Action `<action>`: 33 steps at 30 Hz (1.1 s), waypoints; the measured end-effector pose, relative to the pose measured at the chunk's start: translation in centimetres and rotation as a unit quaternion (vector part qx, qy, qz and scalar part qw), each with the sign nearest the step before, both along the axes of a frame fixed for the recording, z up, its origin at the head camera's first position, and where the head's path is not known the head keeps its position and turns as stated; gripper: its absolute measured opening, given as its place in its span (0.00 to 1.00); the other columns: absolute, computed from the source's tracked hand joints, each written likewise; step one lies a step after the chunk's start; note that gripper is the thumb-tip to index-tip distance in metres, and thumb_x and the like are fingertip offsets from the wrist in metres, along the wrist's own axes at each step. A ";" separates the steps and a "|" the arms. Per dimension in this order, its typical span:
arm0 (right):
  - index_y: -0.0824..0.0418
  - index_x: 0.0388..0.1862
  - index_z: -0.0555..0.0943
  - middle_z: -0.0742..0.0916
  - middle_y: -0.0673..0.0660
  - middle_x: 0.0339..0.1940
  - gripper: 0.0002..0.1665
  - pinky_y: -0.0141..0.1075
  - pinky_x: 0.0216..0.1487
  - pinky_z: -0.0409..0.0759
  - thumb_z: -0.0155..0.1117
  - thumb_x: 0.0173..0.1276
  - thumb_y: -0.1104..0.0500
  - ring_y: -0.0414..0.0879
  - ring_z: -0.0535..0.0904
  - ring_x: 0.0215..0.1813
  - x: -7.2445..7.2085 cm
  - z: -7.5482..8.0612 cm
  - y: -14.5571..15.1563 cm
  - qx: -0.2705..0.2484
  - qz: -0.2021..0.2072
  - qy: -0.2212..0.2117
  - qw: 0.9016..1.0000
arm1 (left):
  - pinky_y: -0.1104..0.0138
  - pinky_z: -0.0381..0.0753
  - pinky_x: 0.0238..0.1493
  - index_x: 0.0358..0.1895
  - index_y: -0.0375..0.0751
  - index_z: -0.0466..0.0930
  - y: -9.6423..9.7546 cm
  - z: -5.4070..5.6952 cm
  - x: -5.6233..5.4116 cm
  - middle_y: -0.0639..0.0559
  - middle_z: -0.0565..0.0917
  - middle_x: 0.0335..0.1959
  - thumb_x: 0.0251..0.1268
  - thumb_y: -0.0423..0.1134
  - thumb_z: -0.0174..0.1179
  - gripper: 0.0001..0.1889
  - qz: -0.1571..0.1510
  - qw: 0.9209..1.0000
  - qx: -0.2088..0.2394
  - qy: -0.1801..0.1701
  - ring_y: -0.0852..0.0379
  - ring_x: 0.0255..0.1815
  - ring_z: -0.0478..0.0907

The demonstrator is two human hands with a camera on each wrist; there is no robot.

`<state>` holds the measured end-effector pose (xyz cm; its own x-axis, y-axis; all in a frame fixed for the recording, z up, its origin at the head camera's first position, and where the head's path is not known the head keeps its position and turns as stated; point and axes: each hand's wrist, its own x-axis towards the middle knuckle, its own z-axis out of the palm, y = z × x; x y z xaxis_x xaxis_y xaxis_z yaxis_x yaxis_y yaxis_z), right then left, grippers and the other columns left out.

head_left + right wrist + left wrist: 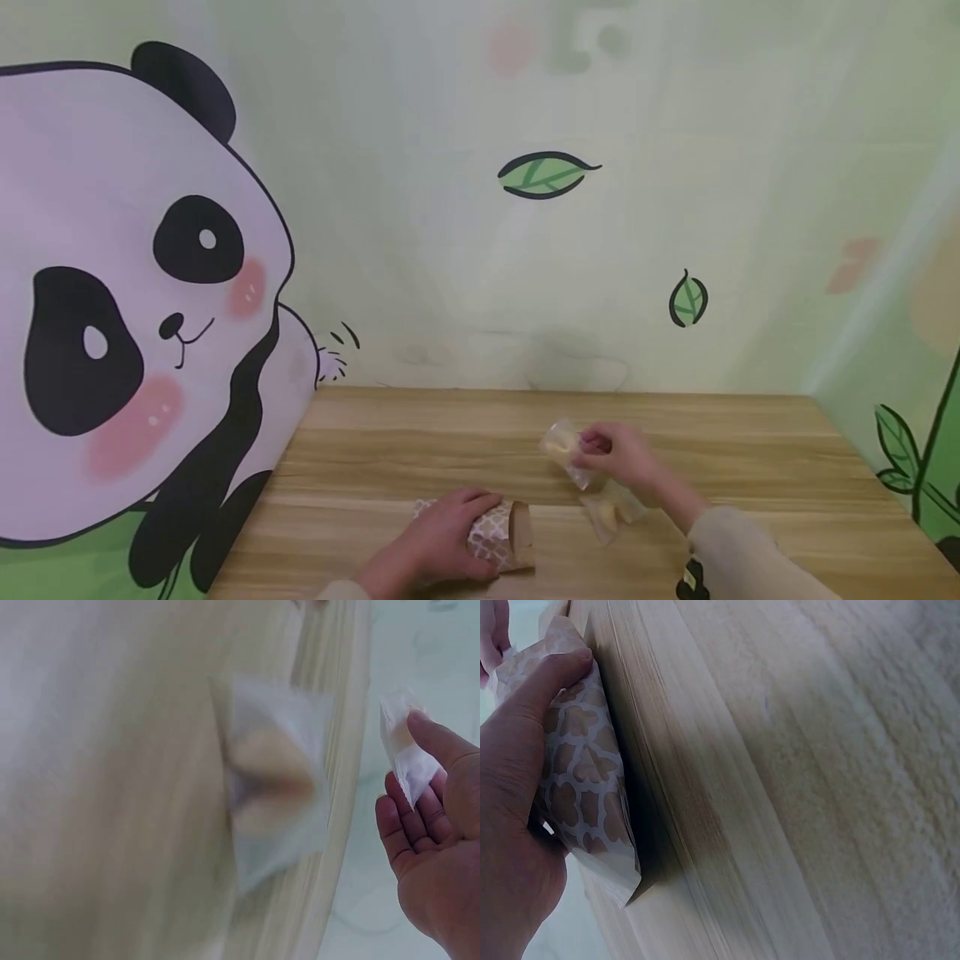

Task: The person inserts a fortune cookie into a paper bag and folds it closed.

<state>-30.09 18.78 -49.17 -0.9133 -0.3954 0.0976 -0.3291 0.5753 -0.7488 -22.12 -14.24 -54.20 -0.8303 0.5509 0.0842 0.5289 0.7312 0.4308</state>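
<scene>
A brown paper bag point(492, 540) with a white lattice pattern lies on its side on the table, its mouth facing right. My left hand point(448, 540) grips it from above; in the left wrist view the thumb presses along the patterned side of the bag point(585, 769). Farther back, my right hand point(626, 458) pinches a wrapped fortune cookie point(561, 446) in a clear packet, thumb on one face and fingers behind. Below that hand, a second wrapped fortune cookie point(609, 512) lies on the table, blurred in the right wrist view. The bag's inside is mostly hidden.
The wooden table point(420, 433) ends at a pale green wall cloth point(420, 250) printed with a large panda and leaves. A small black object point(692, 579) shows beside the right sleeve point(738, 550).
</scene>
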 end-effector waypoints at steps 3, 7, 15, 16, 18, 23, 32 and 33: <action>0.65 0.47 0.88 0.90 0.51 0.38 0.17 0.31 0.41 0.85 0.80 0.67 0.56 0.40 0.84 0.40 2.0 -0.3 -1.0 -0.009 0.027 0.010 1.000 | 0.53 0.82 0.64 0.76 0.50 0.76 -0.3 0.2 -0.1 0.53 0.79 0.69 0.43 0.58 0.82 0.50 0.007 1.000 0.001 0.003 0.52 0.65 0.79; 0.63 0.45 0.89 0.91 0.49 0.36 0.16 0.30 0.39 0.85 0.81 0.65 0.55 0.35 0.84 0.37 3.9 -1.1 -2.0 -0.007 0.077 0.022 0.997 | 0.50 0.81 0.66 0.77 0.47 0.74 -0.5 0.5 -0.2 0.50 0.79 0.71 0.45 0.59 0.82 0.52 0.015 1.000 0.003 -0.002 0.48 0.67 0.78; 0.63 0.43 0.89 0.92 0.52 0.36 0.15 0.30 0.38 0.86 0.83 0.61 0.57 0.35 0.85 0.36 5.7 -2.5 -3.4 -0.028 0.092 0.009 0.995 | 0.49 0.81 0.67 0.78 0.44 0.72 -0.3 0.6 0.0 0.47 0.78 0.71 0.46 0.60 0.82 0.53 0.017 1.000 0.003 -0.005 0.46 0.68 0.78; 0.63 0.42 0.89 0.92 0.51 0.35 0.15 0.30 0.38 0.86 0.84 0.61 0.57 0.35 0.84 0.35 5.8 -2.6 -3.5 -0.027 0.089 0.013 0.996 | 0.49 0.81 0.67 0.78 0.44 0.72 -0.2 0.5 0.0 0.47 0.78 0.71 0.45 0.60 0.82 0.53 0.014 1.000 0.003 -0.001 0.46 0.68 0.78; 0.62 0.41 0.88 0.91 0.51 0.35 0.15 0.30 0.39 0.86 0.84 0.60 0.58 0.34 0.84 0.35 5.9 -2.9 -3.8 -0.028 0.080 0.016 0.996 | 0.50 0.81 0.67 0.77 0.42 0.73 0.0 0.5 0.1 0.47 0.78 0.70 0.45 0.59 0.83 0.53 0.006 1.000 0.003 0.007 0.46 0.67 0.78; 0.64 0.40 0.87 0.90 0.51 0.35 0.16 0.30 0.40 0.86 0.85 0.59 0.59 0.35 0.83 0.36 6.2 -3.5 -4.6 -0.034 0.065 0.016 0.997 | 0.51 0.81 0.67 0.76 0.42 0.73 0.3 0.2 0.2 0.48 0.79 0.70 0.45 0.59 0.82 0.53 0.001 1.000 0.000 0.016 0.47 0.67 0.78; 0.63 0.44 0.89 0.91 0.50 0.36 0.10 0.30 0.40 0.84 0.74 0.73 0.56 0.35 0.83 0.37 6.1 -3.6 -4.8 -0.013 0.073 -0.020 0.997 | 0.51 0.82 0.66 0.76 0.42 0.74 0.5 -0.3 0.1 0.48 0.79 0.69 0.44 0.59 0.83 0.53 -0.004 1.000 0.000 0.030 0.47 0.67 0.79; 0.63 0.44 0.89 0.91 0.50 0.36 0.09 0.29 0.40 0.83 0.73 0.73 0.58 0.34 0.83 0.37 6.0 -3.5 -4.6 -0.010 0.082 -0.023 0.996 | 0.51 0.82 0.67 0.76 0.42 0.74 0.5 -0.2 0.1 0.48 0.79 0.70 0.43 0.59 0.83 0.53 -0.005 1.000 -0.001 0.031 0.47 0.67 0.79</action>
